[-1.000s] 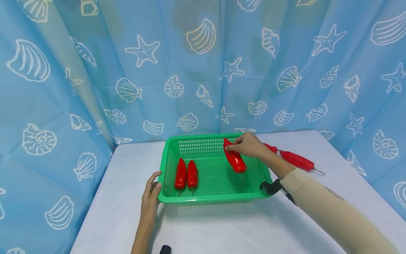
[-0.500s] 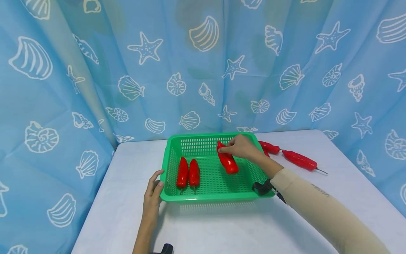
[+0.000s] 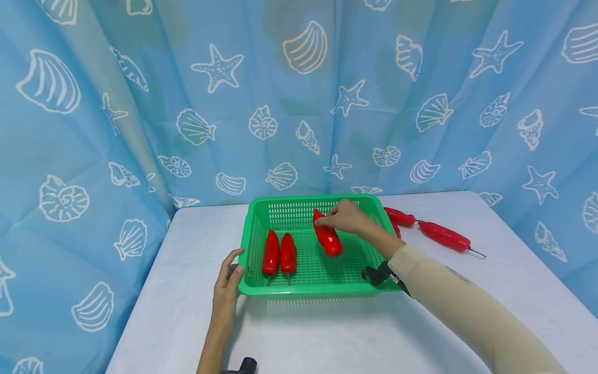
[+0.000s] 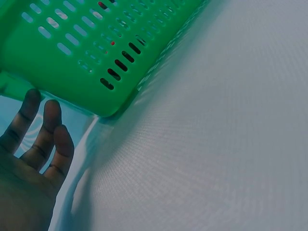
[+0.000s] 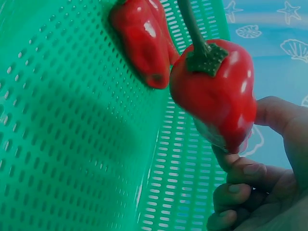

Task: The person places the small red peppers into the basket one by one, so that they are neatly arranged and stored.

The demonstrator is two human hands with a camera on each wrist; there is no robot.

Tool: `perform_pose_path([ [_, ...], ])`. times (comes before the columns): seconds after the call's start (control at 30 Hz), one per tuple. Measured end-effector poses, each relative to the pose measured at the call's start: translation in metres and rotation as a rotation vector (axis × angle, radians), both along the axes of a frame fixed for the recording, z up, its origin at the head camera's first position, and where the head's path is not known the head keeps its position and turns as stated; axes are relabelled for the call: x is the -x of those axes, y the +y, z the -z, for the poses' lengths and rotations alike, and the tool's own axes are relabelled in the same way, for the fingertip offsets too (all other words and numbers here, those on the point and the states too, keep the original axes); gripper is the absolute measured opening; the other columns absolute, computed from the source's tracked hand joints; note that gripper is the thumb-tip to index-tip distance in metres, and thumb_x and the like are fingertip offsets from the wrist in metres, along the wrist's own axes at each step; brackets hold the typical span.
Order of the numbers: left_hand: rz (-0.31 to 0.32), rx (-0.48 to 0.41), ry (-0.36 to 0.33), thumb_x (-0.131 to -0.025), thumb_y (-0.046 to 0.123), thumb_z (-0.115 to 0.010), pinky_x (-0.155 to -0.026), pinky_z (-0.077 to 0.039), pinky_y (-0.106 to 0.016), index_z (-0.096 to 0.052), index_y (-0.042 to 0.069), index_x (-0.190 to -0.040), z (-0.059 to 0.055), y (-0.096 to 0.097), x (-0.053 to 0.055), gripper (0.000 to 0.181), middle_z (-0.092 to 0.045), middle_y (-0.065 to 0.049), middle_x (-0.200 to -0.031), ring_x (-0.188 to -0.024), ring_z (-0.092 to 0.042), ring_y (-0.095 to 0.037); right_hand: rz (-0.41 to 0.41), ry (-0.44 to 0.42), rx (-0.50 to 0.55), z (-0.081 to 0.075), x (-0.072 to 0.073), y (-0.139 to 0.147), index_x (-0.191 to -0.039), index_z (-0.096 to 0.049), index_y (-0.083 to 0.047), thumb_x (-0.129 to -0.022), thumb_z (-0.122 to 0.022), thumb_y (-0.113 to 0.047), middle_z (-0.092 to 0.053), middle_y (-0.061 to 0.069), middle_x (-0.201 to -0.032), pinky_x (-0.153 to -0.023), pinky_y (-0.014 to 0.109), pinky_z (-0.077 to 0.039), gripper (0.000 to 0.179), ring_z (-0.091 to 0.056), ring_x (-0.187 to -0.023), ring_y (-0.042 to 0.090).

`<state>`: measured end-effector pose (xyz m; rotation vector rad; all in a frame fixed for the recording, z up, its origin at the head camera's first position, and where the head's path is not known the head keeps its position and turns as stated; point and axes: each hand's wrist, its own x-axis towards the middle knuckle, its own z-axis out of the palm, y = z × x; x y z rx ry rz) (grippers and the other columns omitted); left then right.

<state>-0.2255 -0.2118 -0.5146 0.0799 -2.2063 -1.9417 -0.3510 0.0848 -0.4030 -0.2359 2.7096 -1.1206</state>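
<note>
A long red pepper (image 3: pixel 328 238) hangs over the green basket (image 3: pixel 322 291), its tip end pinched between the thumb and fingers of my right hand (image 3: pixel 347 215). In the right wrist view the held pepper (image 5: pixel 216 91) shows its green stem toward the camera. Two other red peppers, one left (image 3: pixel 271 253) and one right (image 3: pixel 288 254), lie side by side in the basket's left part. My left hand (image 3: pixel 227 280) touches the basket's left rim with its fingertips. In the left wrist view, several fingers of that hand (image 4: pixel 38 149) are spread beside the basket's corner.
More red peppers lie on the white table (image 3: pixel 177 291) right of the basket, one of them (image 3: pixel 444 235) farthest out; others are partly hidden by the basket and right arm. A blue curtain (image 3: pixel 280 104) with white shells and starfish surrounds the table's back and sides.
My right hand has moved left over the basket, still pinching the pepper. My left hand stays at the rim. The whole head view has shifted slightly.
</note>
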Motion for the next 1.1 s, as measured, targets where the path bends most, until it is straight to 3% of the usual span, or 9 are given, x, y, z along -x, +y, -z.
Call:
perform_pose_path([
  [0.23,-0.017,0.002,0.018,-0.102,0.050,-0.052,-0.078,-0.052,-0.033,-0.051,0.042,-0.141,0.002,0.000,0.001,0.040,-0.057,-0.006,-0.116,-0.095,-0.060,-0.028,0.012,-0.061,-0.012,0.004,0.007,-0.011,-0.049,-0.036,-0.017,-0.087,-0.075,-0.032,-0.023,-0.004,-0.051,-0.049,0.030,-0.021,0.056,-0.017,-0.050,0.012],
  [0.47,-0.029,0.010,0.025,-0.102,0.050,-0.052,-0.080,-0.051,-0.035,-0.052,0.042,-0.141,0.001,0.000,0.001,0.040,-0.057,-0.006,-0.117,-0.097,-0.059,-0.026,0.022,-0.130,-0.027,0.013,0.014,-0.022,-0.045,-0.040,-0.017,-0.081,-0.079,-0.029,-0.024,-0.005,-0.050,-0.053,0.031,-0.023,0.054,-0.018,-0.052,0.011],
  [0.63,-0.018,0.003,0.022,-0.101,0.050,-0.052,-0.079,-0.051,-0.035,-0.052,0.044,-0.140,0.002,-0.001,0.002,0.039,-0.057,-0.005,-0.116,-0.096,-0.059,-0.027,0.026,-0.174,-0.015,0.021,0.018,-0.027,-0.047,-0.038,-0.017,-0.082,-0.078,-0.027,-0.023,-0.004,-0.051,-0.055,0.033,-0.024,0.054,-0.019,-0.052,0.013],
  [0.9,-0.010,0.010,0.030,-0.102,0.050,-0.051,-0.083,-0.050,-0.040,-0.052,0.044,-0.139,0.002,-0.003,0.002,0.038,-0.057,-0.006,-0.117,-0.097,-0.059,-0.027,0.032,-0.168,-0.001,0.032,0.021,-0.037,-0.047,-0.033,-0.018,-0.080,-0.080,-0.026,-0.019,-0.004,-0.053,-0.051,0.030,-0.022,0.057,-0.017,-0.052,0.013],
  [1.1,-0.010,0.012,0.038,-0.102,0.049,-0.052,-0.080,-0.051,-0.036,-0.052,0.044,-0.139,0.004,-0.003,0.003,0.038,-0.057,-0.006,-0.114,-0.094,-0.060,-0.027,0.042,-0.170,-0.020,0.041,0.023,-0.041,-0.049,-0.035,-0.018,-0.079,-0.079,-0.026,-0.021,-0.004,-0.054,-0.048,0.028,-0.021,0.054,-0.019,-0.052,0.013],
])
